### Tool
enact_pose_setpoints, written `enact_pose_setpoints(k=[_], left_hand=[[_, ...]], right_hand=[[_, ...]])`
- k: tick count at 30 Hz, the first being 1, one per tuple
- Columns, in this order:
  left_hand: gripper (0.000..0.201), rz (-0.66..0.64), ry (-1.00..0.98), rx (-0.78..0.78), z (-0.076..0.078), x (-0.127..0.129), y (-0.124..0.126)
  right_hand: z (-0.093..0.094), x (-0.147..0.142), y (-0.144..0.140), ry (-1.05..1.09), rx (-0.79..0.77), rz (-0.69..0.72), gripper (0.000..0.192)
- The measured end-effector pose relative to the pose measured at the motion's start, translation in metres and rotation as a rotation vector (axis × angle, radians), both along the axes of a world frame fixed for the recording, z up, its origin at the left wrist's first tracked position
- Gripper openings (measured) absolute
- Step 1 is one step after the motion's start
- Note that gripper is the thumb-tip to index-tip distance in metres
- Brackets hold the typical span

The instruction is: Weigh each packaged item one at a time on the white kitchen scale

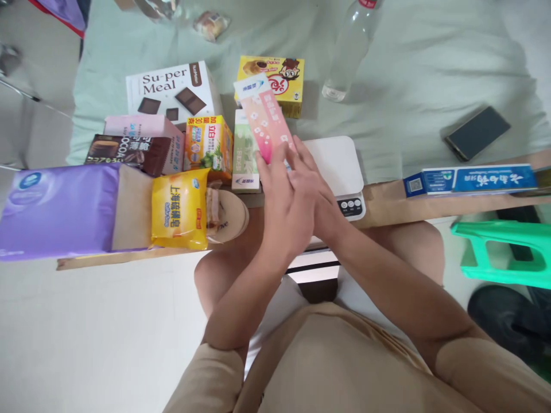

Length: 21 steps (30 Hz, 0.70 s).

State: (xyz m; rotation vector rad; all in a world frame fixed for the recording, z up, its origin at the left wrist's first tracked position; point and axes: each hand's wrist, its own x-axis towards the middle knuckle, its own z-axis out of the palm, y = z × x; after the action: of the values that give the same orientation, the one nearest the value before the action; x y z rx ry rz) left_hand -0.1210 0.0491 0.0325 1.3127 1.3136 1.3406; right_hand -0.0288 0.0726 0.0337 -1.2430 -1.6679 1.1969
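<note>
The pink toothpaste box is held by both hands together and sticks out from the fingertips, away from the person and a little to the left. Its lower end is hidden between the fingers, and its white and blue end points toward a yellow snack box further away. The left hand grasps the box from the left side, palm down, fingers closed around its lower end. The right hand lies just beside the left and partly over it, with its fingers touching the same end of the box; I cannot tell how firmly it grips. Both forearms come from the body and meet in front of it.

Under the hands stands a white kitchen scale with dark buttons at its near edge. Left of the hands are a green and white box, an orange box, a yellow soap pack and a purple tissue pack. Right of the hands, well apart, lie a blue toothpaste box and a phone. All these things rest on a pale green cloth and a wooden edge, above a white floor
</note>
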Motion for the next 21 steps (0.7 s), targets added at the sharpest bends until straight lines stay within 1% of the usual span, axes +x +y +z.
enact_pose_setpoints(k=[2,5,8,11,14,17,19,21], left_hand=[[0.053,-0.027,-0.015,-0.025,0.012,0.014,-0.015],[0.059,-0.156,0.003,-0.018,0.021,0.035,-0.031],[0.061,-0.3,0.01,-0.076,0.019,0.048,-0.04],[0.064,-0.399,0.054,-0.142,0.014,0.052,-0.044],[0.067,-0.43,0.077,-0.171,0.014,0.052,-0.045],[0.069,-0.456,0.066,-0.177,0.016,0.051,-0.048],[0.072,-0.441,0.047,-0.193,0.016,0.053,-0.051],[0.071,-0.407,0.032,-0.202,0.013,0.055,-0.054]], right_hand=[[0.008,0.018,-0.019,-0.003,0.005,-0.064,0.061],[0.009,0.049,-0.045,-0.052,0.046,-0.167,0.059],[-0.001,0.074,-0.063,-0.091,0.041,-0.212,0.056],[-0.013,0.088,-0.071,-0.071,-0.006,-0.231,0.054],[-0.02,0.096,-0.074,-0.035,-0.023,-0.229,0.053],[-0.023,0.102,-0.076,-0.022,-0.008,-0.206,0.054],[-0.023,0.104,-0.077,-0.018,0.013,-0.185,0.054],[-0.024,0.103,-0.078,-0.009,0.02,-0.17,0.054]])
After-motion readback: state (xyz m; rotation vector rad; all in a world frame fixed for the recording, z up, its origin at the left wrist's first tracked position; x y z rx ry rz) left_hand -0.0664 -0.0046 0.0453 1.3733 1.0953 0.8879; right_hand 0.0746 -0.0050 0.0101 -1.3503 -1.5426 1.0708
